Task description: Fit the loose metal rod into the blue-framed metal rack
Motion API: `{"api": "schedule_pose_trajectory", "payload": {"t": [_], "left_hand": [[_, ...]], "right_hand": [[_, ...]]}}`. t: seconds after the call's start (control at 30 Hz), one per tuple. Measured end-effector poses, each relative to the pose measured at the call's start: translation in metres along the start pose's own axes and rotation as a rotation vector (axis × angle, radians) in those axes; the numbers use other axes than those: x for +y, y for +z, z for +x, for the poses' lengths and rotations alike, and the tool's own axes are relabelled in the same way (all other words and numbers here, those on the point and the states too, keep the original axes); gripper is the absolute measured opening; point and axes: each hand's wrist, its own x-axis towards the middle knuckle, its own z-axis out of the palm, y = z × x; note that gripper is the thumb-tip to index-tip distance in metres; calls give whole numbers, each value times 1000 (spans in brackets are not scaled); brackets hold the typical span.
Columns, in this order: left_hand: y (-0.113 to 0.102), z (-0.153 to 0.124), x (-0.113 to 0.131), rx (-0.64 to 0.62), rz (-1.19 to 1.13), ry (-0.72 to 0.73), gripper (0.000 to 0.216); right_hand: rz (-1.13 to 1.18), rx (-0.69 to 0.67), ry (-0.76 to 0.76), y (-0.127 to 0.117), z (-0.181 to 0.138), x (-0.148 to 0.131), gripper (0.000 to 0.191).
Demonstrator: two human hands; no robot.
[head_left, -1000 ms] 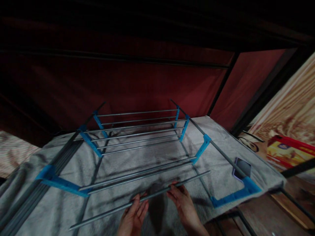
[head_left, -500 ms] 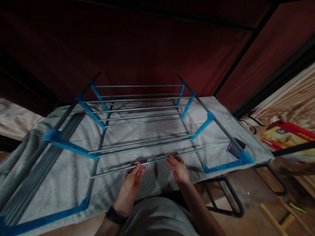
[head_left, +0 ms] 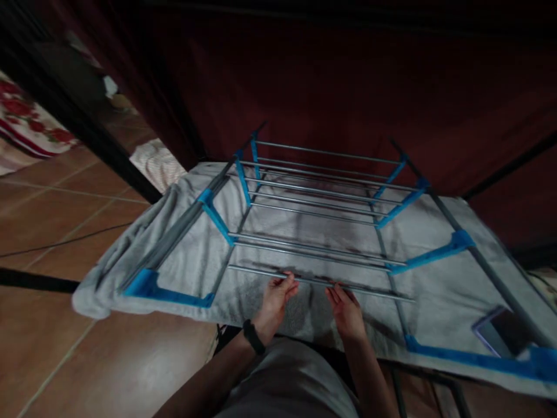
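A thin grey metal rod (head_left: pixel 311 281) lies level across the near part of a partly assembled rack with grey tubes and blue plastic brackets (head_left: pixel 217 220). My left hand (head_left: pixel 277 299) pinches the rod left of its middle. To the right, my right hand (head_left: pixel 347 309) holds the same rod between thumb and fingertips. Both rod ends are apart from the nearest blue brackets. Beyond it, several crossbars (head_left: pixel 317 193) span between the left and right brackets.
Beneath the rack is a grey blanket (head_left: pixel 169 302) over a raised surface. A phone (head_left: pixel 505 332) lies by the right side tube. Several loose tubes (head_left: pixel 174 236) rest along the left side. Dark red panels (head_left: pixel 339 87) rise behind; tiled floor (head_left: pixel 130 360) shows at left.
My view has swung left, so the rack sits further right in the picture and more floor shows. Both hands keep holding the rod in about the same place over the rack.
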Motion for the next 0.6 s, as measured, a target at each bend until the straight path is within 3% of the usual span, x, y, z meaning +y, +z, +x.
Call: {"api": "schedule_pose_trajectory", "payload": {"t": [0.17,0.6], "left_hand": [[-1,-11,-6,-124,152,11,48],[1,-8,16,23,47,250,65]], "right_hand": [[-23,-42,-23,-4,3,-1,33],[-58,-35,0,-3,2,-19,26]]}}
